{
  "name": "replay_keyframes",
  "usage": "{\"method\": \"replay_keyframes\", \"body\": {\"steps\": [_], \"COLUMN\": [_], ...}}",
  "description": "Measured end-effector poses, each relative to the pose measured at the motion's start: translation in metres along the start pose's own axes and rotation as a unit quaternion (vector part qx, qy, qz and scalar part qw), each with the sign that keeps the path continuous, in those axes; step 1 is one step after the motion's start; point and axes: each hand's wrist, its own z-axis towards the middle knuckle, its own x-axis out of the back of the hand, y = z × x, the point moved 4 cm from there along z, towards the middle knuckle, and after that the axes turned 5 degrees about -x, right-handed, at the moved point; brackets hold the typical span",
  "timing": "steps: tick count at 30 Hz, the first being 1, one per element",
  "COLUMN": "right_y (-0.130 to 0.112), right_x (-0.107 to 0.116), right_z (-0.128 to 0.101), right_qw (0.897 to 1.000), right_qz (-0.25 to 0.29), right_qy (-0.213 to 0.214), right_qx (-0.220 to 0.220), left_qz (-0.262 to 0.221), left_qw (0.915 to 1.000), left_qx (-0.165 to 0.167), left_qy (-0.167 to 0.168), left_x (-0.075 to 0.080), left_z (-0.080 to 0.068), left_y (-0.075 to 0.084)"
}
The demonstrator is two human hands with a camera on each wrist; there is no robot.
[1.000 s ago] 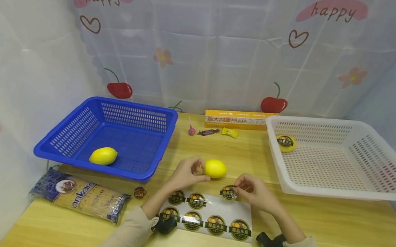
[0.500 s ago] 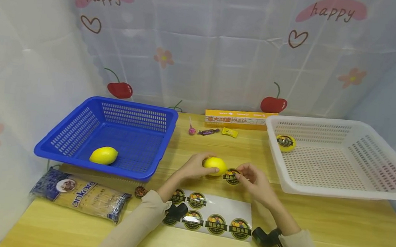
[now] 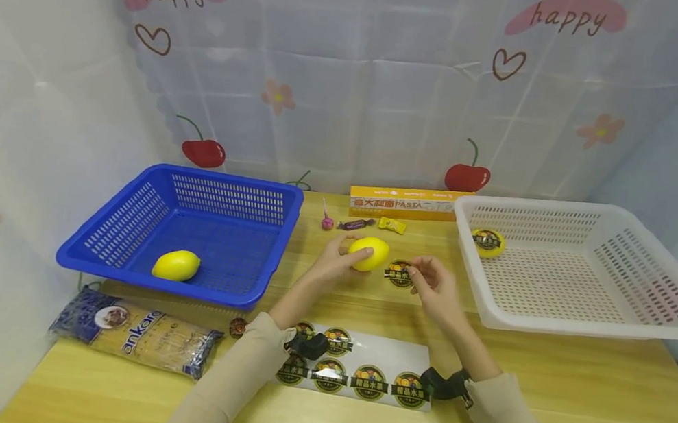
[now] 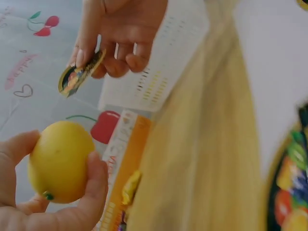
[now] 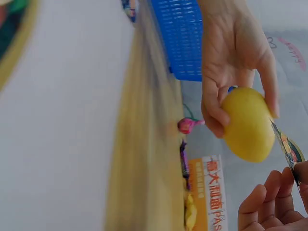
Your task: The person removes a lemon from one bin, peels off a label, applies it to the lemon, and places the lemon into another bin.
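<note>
The left hand (image 3: 333, 263) grips a smooth yellow lemon (image 3: 370, 253), pointy at one end, up over the wooden desk (image 3: 555, 393). Just beside the lemon, the right hand (image 3: 439, 292) pinches a thin, round sticker (image 3: 397, 273).

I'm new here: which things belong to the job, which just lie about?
Likely job: held lemon, held sticker, sticker sheet, blue basket, its lemon, white basket, its stickered fruit.

Probably lying about: pasta box, ankara packet, lollipop, purple sweet, yellow sweet, dark item.
</note>
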Motion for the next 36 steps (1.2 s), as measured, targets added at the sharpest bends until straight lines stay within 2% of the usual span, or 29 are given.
{"method": "replay_keyframes", "body": {"steps": [3,5,11,17,20,24,30,36], "right_y": [-0.007,-0.013,-0.032,-0.074,-0.073,-0.057,-0.057,-0.057], "right_x": [-0.001,-0.002,-0.007,-0.016,-0.021,-0.024,-0.026,-0.027], "right_z": [0.007,0.012,0.026,0.025,0.031,0.039,0.039,0.038], "right_qw": [1.000,0.999,0.998,0.993,0.991,0.989,0.983,0.976], "right_qz": [0.019,0.028,0.031,0.013,0.006,-0.008,-0.043,-0.074], "right_qy": [0.016,0.026,0.055,0.085,0.094,0.104,0.118,0.126], "right_qx": [0.013,0.019,0.028,0.079,0.096,0.104,0.131,0.164], "left_qz": [-0.065,-0.079,-0.092,-0.091,-0.095,-0.097,-0.072,0.005], "left_qw": [0.9977,0.9964,0.9955,0.9956,0.9951,0.9946,0.9959,0.9950], "left_qx": [-0.009,-0.015,0.001,0.010,0.005,-0.005,-0.037,-0.076], "left_qy": [0.017,0.026,0.022,0.018,0.025,0.038,0.041,0.064], "left_x": [-0.003,-0.005,-0.017,-0.026,-0.028,-0.029,-0.032,-0.031], "left_z": [0.004,0.006,0.009,0.011,0.010,0.008,0.006,0.004], "left_y": [0.012,0.020,0.035,0.038,0.039,0.038,0.039,0.039]}}
